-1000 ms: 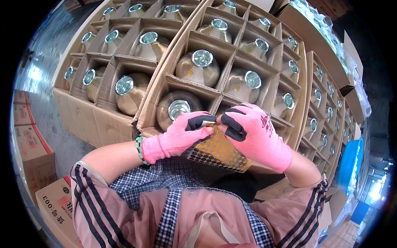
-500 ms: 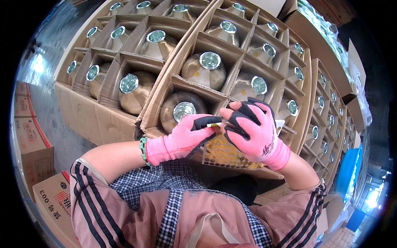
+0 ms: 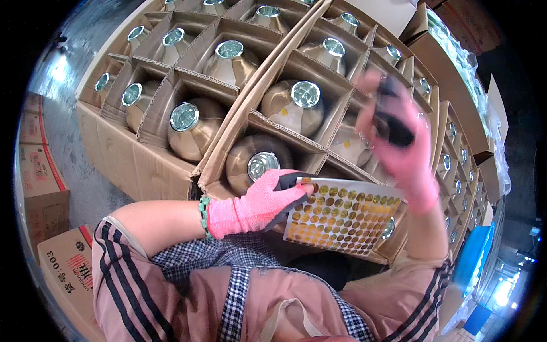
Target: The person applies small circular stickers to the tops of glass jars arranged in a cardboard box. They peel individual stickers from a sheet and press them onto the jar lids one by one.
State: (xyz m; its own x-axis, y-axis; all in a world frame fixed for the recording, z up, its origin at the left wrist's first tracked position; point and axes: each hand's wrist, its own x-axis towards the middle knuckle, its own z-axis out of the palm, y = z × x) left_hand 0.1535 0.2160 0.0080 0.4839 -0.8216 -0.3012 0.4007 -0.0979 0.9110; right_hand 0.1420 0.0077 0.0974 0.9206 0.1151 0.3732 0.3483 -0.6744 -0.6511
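My left hand (image 3: 259,204), in a pink glove with dark fingertips, pinches the left edge of a sheet of round gold stickers (image 3: 342,214). The sheet is tilted over the near edge of the open carton. My right hand (image 3: 399,131), gloved alike, is raised over the right part of that carton, close to a bronze-coloured glass flask liner (image 3: 348,139) that it partly covers. Motion smears its fingers, so whether they hold a sticker does not show. Beside my left hand stands another flask liner (image 3: 259,162) with a silvery mouth. A small yellow dot marks the flask liner (image 3: 293,108) behind it.
Cardboard dividers (image 3: 327,153) split the carton into cells with flask liners. A second filled carton (image 3: 137,159) adjoins it on the left, more on the right (image 3: 450,188). Closed boxes (image 3: 71,273) are stacked at the lower left. A blue object (image 3: 474,259) is at the right.
My right hand has left the sticker sheet and moved up and right over the flask liners. My left hand keeps the sheet, now more fully in view. The whole view has shifted slightly.
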